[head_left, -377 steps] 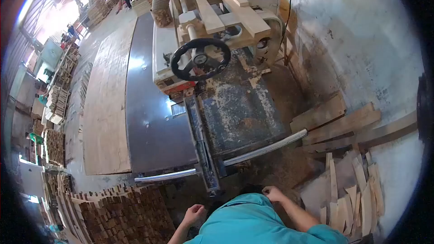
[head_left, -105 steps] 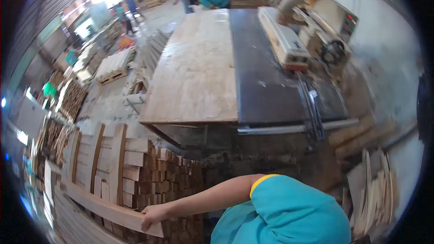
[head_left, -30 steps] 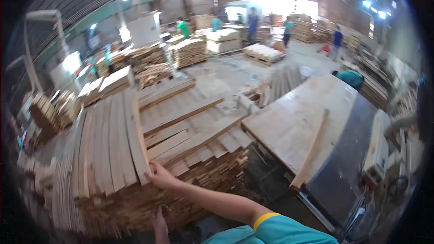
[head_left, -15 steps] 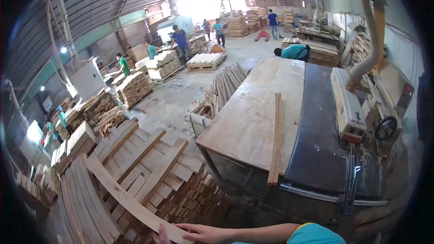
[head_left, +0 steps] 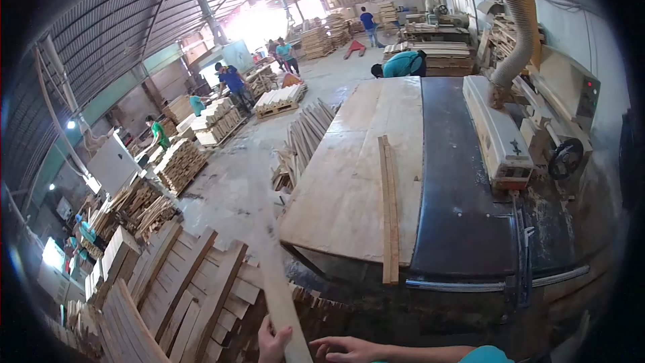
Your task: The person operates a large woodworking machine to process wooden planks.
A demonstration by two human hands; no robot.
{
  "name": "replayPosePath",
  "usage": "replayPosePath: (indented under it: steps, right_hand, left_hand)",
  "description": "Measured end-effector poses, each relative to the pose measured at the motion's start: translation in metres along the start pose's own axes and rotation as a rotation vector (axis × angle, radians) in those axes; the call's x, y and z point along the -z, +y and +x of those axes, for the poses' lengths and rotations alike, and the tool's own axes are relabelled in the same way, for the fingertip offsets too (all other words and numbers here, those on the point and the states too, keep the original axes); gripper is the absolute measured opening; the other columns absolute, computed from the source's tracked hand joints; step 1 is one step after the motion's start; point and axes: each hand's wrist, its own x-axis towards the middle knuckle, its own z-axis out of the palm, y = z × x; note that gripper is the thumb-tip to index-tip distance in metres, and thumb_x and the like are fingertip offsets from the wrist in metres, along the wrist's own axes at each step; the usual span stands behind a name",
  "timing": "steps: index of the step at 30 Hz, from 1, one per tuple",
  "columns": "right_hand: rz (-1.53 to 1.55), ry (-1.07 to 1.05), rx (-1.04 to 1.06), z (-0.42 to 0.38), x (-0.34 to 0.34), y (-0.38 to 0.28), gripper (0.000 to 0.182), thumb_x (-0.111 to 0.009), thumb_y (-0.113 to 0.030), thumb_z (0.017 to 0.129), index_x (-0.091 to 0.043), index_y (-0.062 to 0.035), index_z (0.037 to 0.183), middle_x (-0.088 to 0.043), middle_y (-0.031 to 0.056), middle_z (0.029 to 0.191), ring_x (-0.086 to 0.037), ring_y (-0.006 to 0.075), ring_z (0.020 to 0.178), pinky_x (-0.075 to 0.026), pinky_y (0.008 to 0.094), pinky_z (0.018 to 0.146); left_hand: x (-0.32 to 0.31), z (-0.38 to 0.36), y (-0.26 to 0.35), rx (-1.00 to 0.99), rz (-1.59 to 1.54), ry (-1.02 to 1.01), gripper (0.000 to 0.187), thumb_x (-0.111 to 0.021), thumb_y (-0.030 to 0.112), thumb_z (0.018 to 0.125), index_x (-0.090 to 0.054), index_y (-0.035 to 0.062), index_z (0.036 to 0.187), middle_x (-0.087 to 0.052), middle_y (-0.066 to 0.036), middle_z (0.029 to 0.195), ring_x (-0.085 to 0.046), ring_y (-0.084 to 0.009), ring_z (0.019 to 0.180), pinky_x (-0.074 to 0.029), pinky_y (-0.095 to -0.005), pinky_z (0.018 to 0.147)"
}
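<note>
Down at the near edge, both my hands, left hand [head_left: 272, 343] and right hand [head_left: 349, 348], are clamped on a blurry plank [head_left: 279, 296] over the lumber stack [head_left: 181, 296], left of the saw table [head_left: 349, 181].

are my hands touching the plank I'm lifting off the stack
Touching. The head view shows the left hand wrapped against the blurred plank and the right hand's fingers reaching its other edge.
</note>
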Motion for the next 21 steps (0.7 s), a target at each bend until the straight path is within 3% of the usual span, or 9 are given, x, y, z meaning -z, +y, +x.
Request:
replayPosePath:
  steps: [1, 2, 6, 7, 8, 10, 13, 18, 21]
  right_hand:
    - [-0.053, -0.002, -0.054, -0.008, 0.018, 0.007, 0.058, -0.059, -0.040, 0.104, -0.047, -0.0079, 0.151, -0.064, 0.0109, 0.126, -0.059, 0.0206, 0.116, -0.047, 0.0387, 0.102]
    - [-0.105, -0.005, -0.110, -0.016, 0.037, 0.012, 0.060, -0.056, -0.041, 0.106, -0.044, -0.0070, 0.153, -0.062, 0.0108, 0.134, -0.055, 0.0192, 0.126, -0.042, 0.0359, 0.111]
    - [-0.025, 0.298, -0.140, -0.064, 0.078, 0.007, 0.054, -0.056, -0.040, 0.106, -0.049, -0.0086, 0.150, -0.066, 0.0056, 0.125, -0.059, 0.0166, 0.118, -0.044, 0.0357, 0.109]
    - [-0.024, 0.389, -0.152, -0.077, 0.084, 0.010, 0.052, -0.056, -0.039, 0.106, -0.052, -0.0065, 0.146, -0.066, 0.0091, 0.128, -0.062, 0.0207, 0.118, -0.046, 0.0370, 0.106]
    - [-0.026, 0.394, -0.146, -0.089, 0.088, 0.009, 0.052, -0.056, -0.039, 0.106, -0.052, -0.0065, 0.146, -0.066, 0.0091, 0.128, -0.062, 0.0207, 0.118, -0.046, 0.0370, 0.106]
    - [-0.140, 0.612, -0.017, -0.109, 0.096, 0.005, 0.056, -0.064, -0.045, 0.101, -0.059, -0.0056, 0.140, -0.069, 0.0092, 0.111, -0.064, 0.0189, 0.101, -0.052, 0.0360, 0.090]
    - [-0.175, 0.752, -0.064, -0.131, 0.103, 0.019, 0.058, -0.065, -0.051, 0.099, -0.063, -0.0038, 0.134, -0.070, 0.0084, 0.107, -0.064, 0.0177, 0.097, -0.052, 0.0348, 0.088]
    - [-0.209, 0.771, -0.097, -0.129, 0.113, 0.017, 0.059, -0.065, -0.052, 0.098, -0.063, -0.0039, 0.133, -0.070, 0.0084, 0.106, -0.064, 0.0169, 0.097, -0.053, 0.0346, 0.086]
    - [-0.259, 0.735, -0.086, -0.112, 0.120, 0.009, 0.055, -0.065, -0.049, 0.099, -0.064, -0.0039, 0.132, -0.071, 0.0085, 0.107, -0.064, 0.0162, 0.097, -0.053, 0.0337, 0.085]
  left_hand:
    - [-0.005, 0.022, -0.016, 0.114, 0.075, -0.010, 0.056, -0.074, 0.037, 0.092, -0.055, 0.0000, 0.129, -0.067, -0.008, 0.106, -0.066, -0.0146, 0.093, -0.054, -0.0287, 0.080]
    - [-0.019, 0.041, -0.016, 0.246, -0.029, -0.030, 0.050, -0.076, 0.021, 0.088, -0.058, -0.0048, 0.127, -0.069, -0.009, 0.108, -0.066, -0.0141, 0.094, -0.054, -0.0300, 0.083]
    - [-0.077, 0.132, -0.079, 0.290, 0.016, -0.223, 0.050, -0.079, 0.025, 0.088, -0.059, -0.0040, 0.124, -0.069, -0.009, 0.107, -0.067, -0.0143, 0.094, -0.055, -0.0300, 0.083]
    - [-0.087, 0.158, -0.115, 0.257, 0.169, -0.276, 0.049, -0.080, 0.026, 0.088, -0.060, -0.0041, 0.121, -0.070, -0.010, 0.108, -0.067, -0.0139, 0.096, -0.056, -0.0310, 0.083]
    - [-0.105, 0.175, -0.131, 0.289, 0.242, -0.290, 0.053, -0.080, 0.028, 0.088, -0.058, -0.0051, 0.122, -0.070, -0.015, 0.113, -0.069, -0.0215, 0.104, -0.056, -0.0356, 0.087]
    - [-0.141, 0.193, -0.147, 0.129, 0.618, -0.240, 0.059, -0.079, 0.032, 0.088, -0.055, -0.0059, 0.125, -0.068, -0.024, 0.120, -0.067, -0.0339, 0.114, -0.054, -0.0430, 0.095]
    - [-0.183, 0.240, -0.156, 0.072, 0.950, -0.341, 0.068, -0.076, 0.036, 0.088, -0.049, -0.0073, 0.133, -0.063, -0.030, 0.127, -0.061, -0.0428, 0.122, -0.050, -0.0476, 0.103]
    - [-0.232, 0.291, -0.241, 0.019, 0.672, -0.387, 0.078, -0.074, 0.038, 0.090, -0.041, -0.0085, 0.144, -0.061, -0.032, 0.131, -0.061, -0.0422, 0.123, -0.049, -0.0482, 0.104]
    - [-0.230, 0.274, -0.230, 0.029, 0.578, -0.391, 0.081, -0.073, 0.039, 0.091, -0.038, -0.0076, 0.148, -0.061, -0.032, 0.131, -0.062, -0.0415, 0.123, -0.051, -0.0461, 0.102]
